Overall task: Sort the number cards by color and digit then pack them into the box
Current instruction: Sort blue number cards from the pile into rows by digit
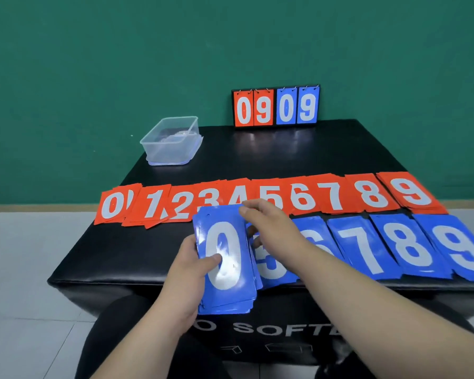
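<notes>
My left hand [185, 272] holds a thick stack of blue cards [225, 269] with a white 0 on top, above the table's front edge. My right hand [268, 225] rests its fingers on the stack's far right corner, over the blue 5 pile [271, 269]. Blue piles 6 [316, 239], 7 [361, 247], 8 [411, 247] and 9 [460, 247] lie in a row to the right. Behind them runs a row of red piles from 0 [115, 205] to 9 [411, 191]. The clear plastic box [171, 140] stands at the far left corner.
A small flip scoreboard [275, 106] showing 0909 stands at the back edge of the black padded table [257, 151]. A green wall rises behind. My dark-clothed knees sit below the table's front.
</notes>
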